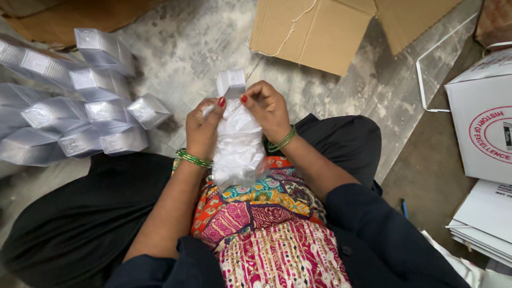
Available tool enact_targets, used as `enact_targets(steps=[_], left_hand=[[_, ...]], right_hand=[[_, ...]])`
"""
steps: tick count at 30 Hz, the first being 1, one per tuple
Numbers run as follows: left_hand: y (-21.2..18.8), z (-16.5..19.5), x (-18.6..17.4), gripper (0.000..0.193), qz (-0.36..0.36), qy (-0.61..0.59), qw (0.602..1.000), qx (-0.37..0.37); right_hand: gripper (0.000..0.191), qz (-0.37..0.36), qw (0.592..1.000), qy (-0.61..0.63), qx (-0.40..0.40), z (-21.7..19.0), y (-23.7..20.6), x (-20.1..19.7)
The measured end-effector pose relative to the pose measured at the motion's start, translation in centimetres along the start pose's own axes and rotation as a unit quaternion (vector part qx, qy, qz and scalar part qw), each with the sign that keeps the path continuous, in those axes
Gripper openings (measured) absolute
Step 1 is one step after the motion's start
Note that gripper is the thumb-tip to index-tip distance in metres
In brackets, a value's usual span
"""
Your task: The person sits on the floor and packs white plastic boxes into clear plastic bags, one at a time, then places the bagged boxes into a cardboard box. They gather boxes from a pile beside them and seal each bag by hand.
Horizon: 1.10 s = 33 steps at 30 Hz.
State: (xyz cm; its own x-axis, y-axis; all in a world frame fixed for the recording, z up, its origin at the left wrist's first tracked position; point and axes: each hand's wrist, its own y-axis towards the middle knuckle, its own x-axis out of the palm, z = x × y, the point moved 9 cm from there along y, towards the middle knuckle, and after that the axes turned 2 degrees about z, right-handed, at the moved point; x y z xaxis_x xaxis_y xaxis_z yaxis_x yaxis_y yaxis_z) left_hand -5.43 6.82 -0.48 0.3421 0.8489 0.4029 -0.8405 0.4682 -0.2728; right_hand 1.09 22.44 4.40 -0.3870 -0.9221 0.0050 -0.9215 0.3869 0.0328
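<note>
Crinkled white plastic bag [238, 146] and a small clear box [231, 82] sat pinched between my left hand [204, 127] and right hand [268, 108], both closed tight.

Both forearms extend forward from dark rolled sleeves and converge above the lap, wrists bent slightly inward, each wrist ringed with green bangles. The left hand [201, 128] is raised with its back toward the camera, fingers [220, 104] curled and pinched closed at the tips, thumb nail painted red. The right hand [268, 109] mirrors it just beside, knuckles up, fingers flexed and closed in a pinch grip, thumb pointing toward the left hand, the two hands nearly touching at the fingertips
</note>
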Motion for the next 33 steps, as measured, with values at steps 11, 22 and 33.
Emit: enact_targets(steps=[11, 22, 33], left_hand=[[0.5, -3.7, 0.1, 0.026, -0.033, -0.045, 0.994, -0.097], [1.7, -3.8, 1.6, 0.013, -0.177, -0.193, 0.937, -0.231], [7.3, -7.2, -4.7, 0.004, 0.144, 0.072, 0.987, 0.004]], right_hand=[[0.024, -0.006, 0.954, 0.243, 0.178, 2.4, -0.8, 1.1], [0.019, -0.186, 0.937, 0.248, 0.159, 2.0, 1.9, -4.3], [0.009, 0.089, 0.93, 0.28, 0.22, 10.2, 6.5, -1.4]])
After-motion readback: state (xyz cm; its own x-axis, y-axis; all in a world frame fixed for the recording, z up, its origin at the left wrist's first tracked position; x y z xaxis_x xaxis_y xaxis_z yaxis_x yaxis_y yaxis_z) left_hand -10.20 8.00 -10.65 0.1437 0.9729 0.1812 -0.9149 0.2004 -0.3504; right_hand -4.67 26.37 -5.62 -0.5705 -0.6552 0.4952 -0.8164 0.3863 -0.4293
